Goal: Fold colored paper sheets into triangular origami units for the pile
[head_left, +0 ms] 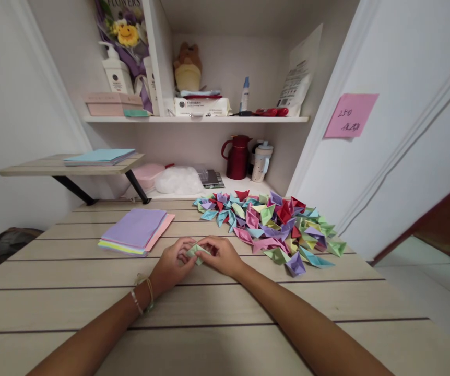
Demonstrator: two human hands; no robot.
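Observation:
My left hand point(172, 265) and my right hand point(221, 255) meet at the middle of the wooden table point(72, 308), both pinching a small folded piece of pale green paper point(196, 251) between their fingertips. The paper is partly hidden by my fingers. A stack of coloured paper sheets point(137, 231), purple on top, lies just to the left of my hands. To the right spreads a heap of folded paper boats point(272, 225) in several colours.
A small side shelf point(68, 166) holds blue sheets at the left. At the back stand a red jug point(238, 156), a cup point(262, 161), a plastic bag point(178, 180) and shelves with bottles and a plush toy. A pink note point(351, 115) sticks on the right wall.

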